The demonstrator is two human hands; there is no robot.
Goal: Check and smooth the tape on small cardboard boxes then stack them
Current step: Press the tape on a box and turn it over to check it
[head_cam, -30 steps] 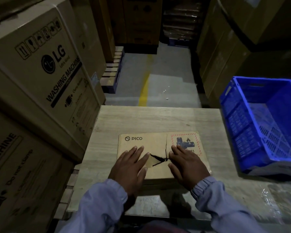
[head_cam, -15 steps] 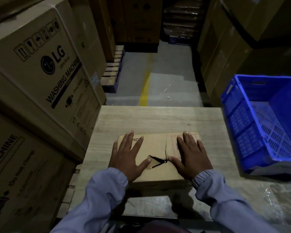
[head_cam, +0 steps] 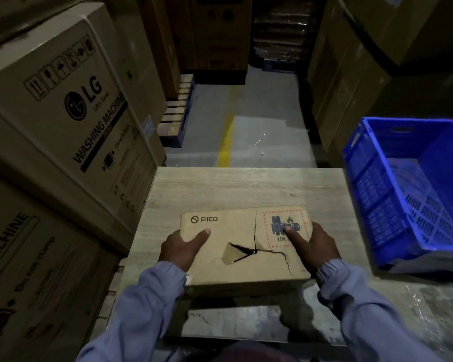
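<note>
A big brown LG carton (head_cam: 71, 113) stands at left. The left hand (head_cam: 179, 248) grips the left edge of the flat brown PICO cardboard box (head_cam: 236, 246), thumb on top. The right hand (head_cam: 315, 246) grips its right edge likewise, over the pale wooden table (head_cam: 246, 186). A blue plastic crate (head_cam: 403, 194) sits at right.

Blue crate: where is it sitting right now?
In the head view the blue crate sits on the right, beside the wooden table, right of the PICO box.

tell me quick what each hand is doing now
Left hand: grips the PICO box at its left edge, thumb on top.
Right hand: grips the box's right edge, thumb on top.
</note>
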